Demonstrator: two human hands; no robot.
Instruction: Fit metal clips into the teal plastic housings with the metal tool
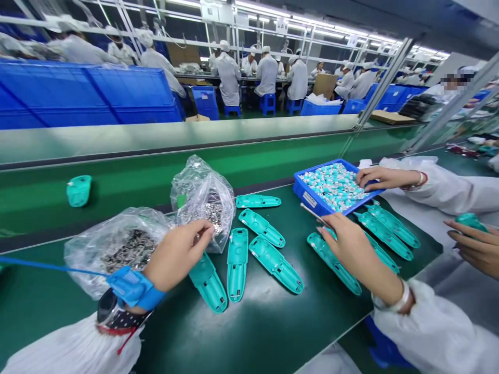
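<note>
My left hand [177,253], wearing a blue wrist strap, is pinched at the opening of a clear plastic bag [202,200] of small metal parts; what the fingers hold is too small to name. My right hand [349,243] is closed on a thin stick-like tool [312,213] and hovers over a teal plastic housing [331,262]. Several more teal housings [268,254] lie open side up on the dark green table between my hands. A second bag of metal parts [117,244] lies left of my wrist.
A blue tray [312,200] of small teal-and-white parts stands at the right, with a co-worker's hand [380,177] resting in it. Another co-worker hand [471,244] holds a teal part at far right. A teal piece [78,190] rides the green conveyor behind.
</note>
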